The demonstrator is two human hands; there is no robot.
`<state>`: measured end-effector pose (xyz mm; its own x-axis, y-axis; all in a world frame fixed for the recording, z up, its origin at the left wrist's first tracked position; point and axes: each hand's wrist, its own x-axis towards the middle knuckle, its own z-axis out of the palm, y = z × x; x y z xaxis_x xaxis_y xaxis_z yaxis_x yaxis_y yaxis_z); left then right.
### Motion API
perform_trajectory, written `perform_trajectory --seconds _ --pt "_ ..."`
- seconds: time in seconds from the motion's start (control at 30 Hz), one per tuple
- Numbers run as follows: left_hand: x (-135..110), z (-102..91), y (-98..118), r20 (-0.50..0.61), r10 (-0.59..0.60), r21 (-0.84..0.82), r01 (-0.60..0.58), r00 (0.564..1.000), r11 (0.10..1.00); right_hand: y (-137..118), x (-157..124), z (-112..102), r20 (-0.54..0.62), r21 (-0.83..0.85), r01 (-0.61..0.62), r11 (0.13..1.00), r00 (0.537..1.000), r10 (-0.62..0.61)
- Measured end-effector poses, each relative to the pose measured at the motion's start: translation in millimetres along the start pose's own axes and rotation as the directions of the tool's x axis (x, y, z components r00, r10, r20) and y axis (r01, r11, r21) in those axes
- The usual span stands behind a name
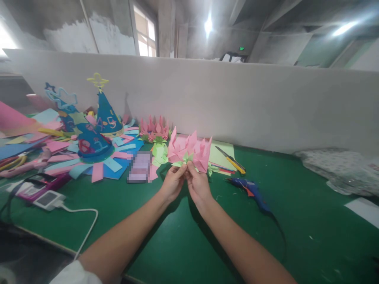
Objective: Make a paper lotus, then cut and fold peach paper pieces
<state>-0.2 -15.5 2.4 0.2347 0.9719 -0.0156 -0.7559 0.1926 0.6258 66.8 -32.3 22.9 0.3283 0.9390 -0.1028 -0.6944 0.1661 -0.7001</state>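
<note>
Both hands meet at the middle of the table, pinching a light-green folded paper leaf piece (186,158) between thumbs and fingers. My left hand (174,182) grips it from the left, and my right hand (199,183) from the right. Right behind the leaf piece stands a pink folded paper crown (189,144) with pointed petals; whether the leaf is fixed to it, I cannot tell. Another pink paper crown (155,128) with green leaves sits farther back. To the right of my right hand lies a blue glue gun (248,189).
A yellow utility knife (232,161) lies on paper sheets behind the glue gun. Left are a phone (139,167), decorated blue cone hats (108,116), paper strips and a power strip (47,187) with a white cable. A low partition (251,102) closes the back; a plastic bag (340,165) lies right.
</note>
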Motion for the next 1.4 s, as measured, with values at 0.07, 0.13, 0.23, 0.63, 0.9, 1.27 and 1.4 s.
perform_trajectory --seconds 0.07,0.13,0.23,0.63,0.9,1.27,1.4 --pt "0.3 -0.7 0.3 0.004 -0.008 0.001 0.008 1.0 1.0 -0.5 -0.9 0.8 -0.007 0.0 0.005 1.0 1.0 -0.005" --pt "0.5 -1.4 0.5 0.006 -0.017 0.0 0.017 1.0 1.0 -1.3 -2.0 2.1 -0.01 0.014 0.012 1.0 1.0 -0.012" --pt "0.8 -2.6 0.9 0.002 -0.023 0.005 0.023 1.0 1.0 -2.1 -3.9 4.1 -0.01 0.032 0.027 0.999 1.0 -0.026" --pt "2.3 -4.2 0.5 0.006 -0.021 -0.006 0.021 1.0 1.0 -2.3 -5.3 4.1 0.004 -0.025 0.031 0.999 0.999 -0.031" --pt "7.8 -5.2 15.2 0.028 -0.077 -0.093 0.08 0.997 0.992 -5.6 -10.6 1.6 0.07 0.123 -0.142 0.982 0.989 0.134" --pt "14.9 -9.8 15.4 0.003 0.005 -0.198 -0.005 1.0 0.98 -12.5 -4.6 -6.0 -0.071 0.192 -0.193 0.962 0.975 0.21" --pt "5.5 -5.1 5.0 0.107 -0.026 -0.06 0.033 0.994 0.998 -7.3 1.5 -10.9 -0.08 0.106 -0.143 0.984 0.985 0.152"
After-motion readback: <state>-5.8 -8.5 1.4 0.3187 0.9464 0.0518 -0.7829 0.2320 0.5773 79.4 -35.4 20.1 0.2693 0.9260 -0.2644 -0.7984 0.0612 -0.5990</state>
